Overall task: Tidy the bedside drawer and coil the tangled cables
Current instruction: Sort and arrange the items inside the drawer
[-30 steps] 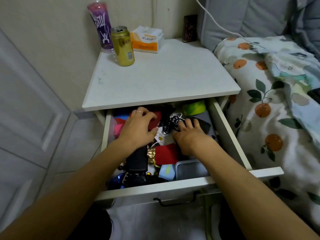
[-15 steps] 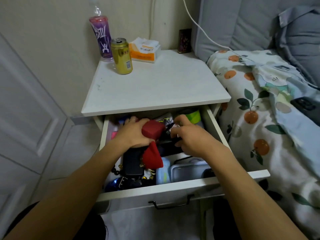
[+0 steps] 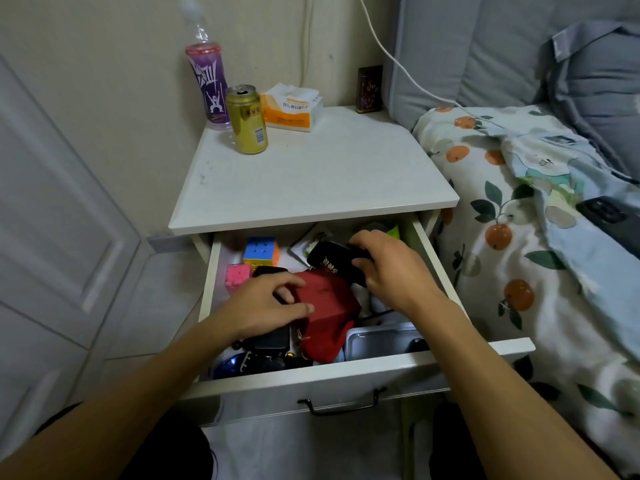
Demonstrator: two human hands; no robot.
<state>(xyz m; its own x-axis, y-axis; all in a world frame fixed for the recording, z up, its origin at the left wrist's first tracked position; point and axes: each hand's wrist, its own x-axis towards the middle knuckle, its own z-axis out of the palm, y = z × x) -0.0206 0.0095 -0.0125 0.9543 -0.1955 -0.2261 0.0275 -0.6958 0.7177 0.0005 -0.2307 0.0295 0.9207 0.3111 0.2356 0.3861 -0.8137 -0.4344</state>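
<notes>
A person's two bare arms reach from the bottom edge into an open white bedside drawer (image 3: 363,370), pulled out below the nightstand top (image 3: 322,178). The left hand (image 3: 263,308) lies over the middle-left of the drawer, its fingers and thumb curled round the edge of a red box (image 3: 327,297) that sits just right of the hand. A red cloth pouch (image 3: 323,341) lies directly beneath the box, toward the drawer front. The right hand (image 3: 391,270) is farther back and to the right, its fingers curled over the end of a black case with gold lettering (image 3: 334,259), which tilts out to the left of the hand and nearly touches the red box. No cable can be made out clearly among the drawer's contents; a thin dark line near the right wrist is too small to identify. At the back left of the drawer lie a multicoloured puzzle cube (image 3: 261,251) and, just in front of it, a pink cube (image 3: 238,277). A grey tray (image 3: 375,342) sits at the front right, below the right forearm. On the nightstand top stand a gold can (image 3: 247,119), a purple bottle (image 3: 207,88) and a tissue pack (image 3: 291,107). A bed with fruit-print bedding (image 3: 485,237) lies to the right.
</notes>
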